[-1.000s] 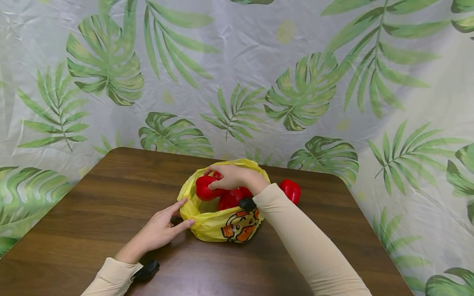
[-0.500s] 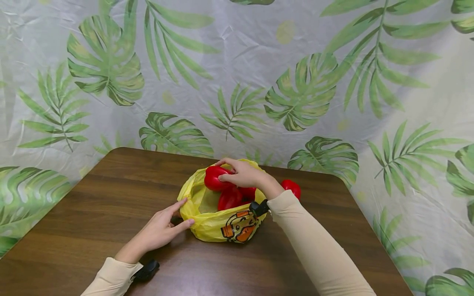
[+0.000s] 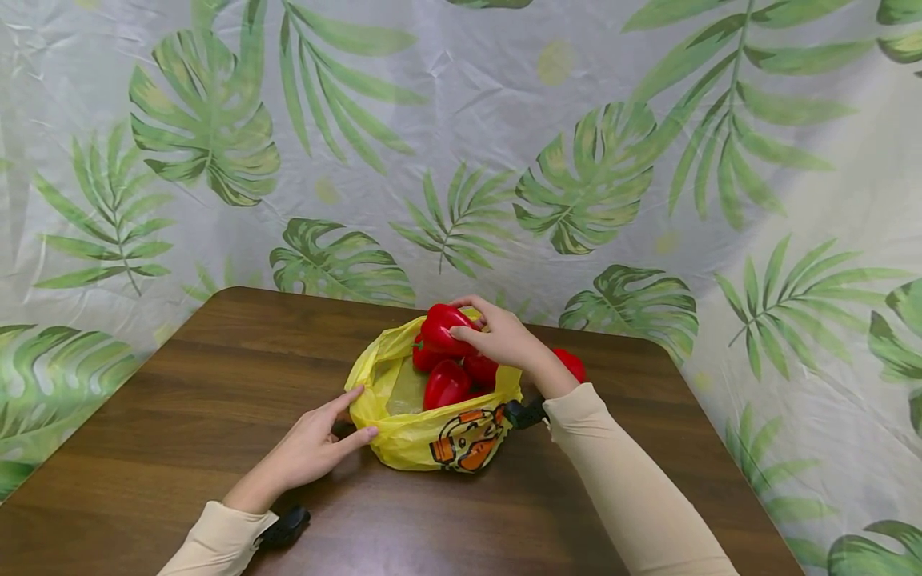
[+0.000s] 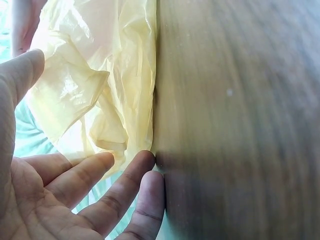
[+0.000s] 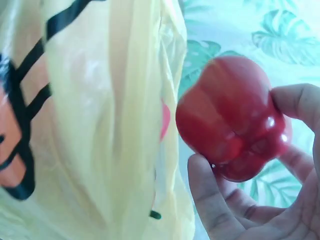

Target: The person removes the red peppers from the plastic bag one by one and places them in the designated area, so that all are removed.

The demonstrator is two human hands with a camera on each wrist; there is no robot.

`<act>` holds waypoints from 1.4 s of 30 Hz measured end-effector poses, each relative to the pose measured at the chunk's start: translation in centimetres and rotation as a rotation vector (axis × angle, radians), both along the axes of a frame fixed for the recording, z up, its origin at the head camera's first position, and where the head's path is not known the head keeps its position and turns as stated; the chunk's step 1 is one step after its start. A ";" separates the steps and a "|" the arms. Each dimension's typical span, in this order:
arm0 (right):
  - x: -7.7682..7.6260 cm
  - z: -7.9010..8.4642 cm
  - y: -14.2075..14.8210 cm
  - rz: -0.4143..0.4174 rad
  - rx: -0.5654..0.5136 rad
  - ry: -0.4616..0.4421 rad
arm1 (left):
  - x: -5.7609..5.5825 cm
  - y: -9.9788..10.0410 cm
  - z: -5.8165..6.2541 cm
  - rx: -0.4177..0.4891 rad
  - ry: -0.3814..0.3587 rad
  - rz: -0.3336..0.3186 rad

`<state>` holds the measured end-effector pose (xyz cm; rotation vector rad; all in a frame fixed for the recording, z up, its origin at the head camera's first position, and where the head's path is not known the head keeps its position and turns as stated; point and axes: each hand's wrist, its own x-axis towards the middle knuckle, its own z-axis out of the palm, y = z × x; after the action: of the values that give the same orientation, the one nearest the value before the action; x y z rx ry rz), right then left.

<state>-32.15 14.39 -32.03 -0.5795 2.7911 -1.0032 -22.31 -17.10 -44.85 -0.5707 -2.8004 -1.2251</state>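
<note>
My right hand (image 3: 507,340) grips a red bell pepper (image 3: 442,330) at the far rim of a yellow plastic bag (image 3: 406,448). In the right wrist view the pepper (image 5: 230,115) shows its lobed end between thumb and fingers. Several more red bell peppers (image 3: 447,386) lie inside the bag, partly covering each other. On the bag's left side rests my left hand (image 3: 310,444), thumb and fingers spread apart against the plastic. The left wrist view has these fingers (image 4: 120,200) stretched out along the crumpled bag (image 4: 100,90), low by the table.
Another red bell pepper (image 3: 569,364) stands on the table right of the bag, partly hidden by my right wrist. The brown wooden table (image 3: 180,400) ends at the back before a leaf-printed cloth (image 3: 461,144). Black wrist cameras (image 3: 286,528) hang under both cuffs.
My right hand has lifted the bell pepper up from the bag's middle and moved it right and back. More of the peppers inside show now. The left hand has stayed still.
</note>
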 end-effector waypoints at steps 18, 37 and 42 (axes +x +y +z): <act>1.5 -1.3 4.0 -0.139 -0.180 -0.028 | 0.1 0.1 0.1 0.000 -0.010 0.002; 3.0 -1.8 8.3 -0.218 -0.244 0.026 | 0.0 0.0 -0.2 0.000 0.019 -0.011; 3.5 -1.8 9.3 -0.214 -0.322 0.001 | 0.0 0.1 0.0 -0.005 0.014 -0.011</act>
<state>-28.68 23.65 -33.84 -0.3143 2.7540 -1.5119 -22.27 -17.05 -44.83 -0.5938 -2.7933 -1.2110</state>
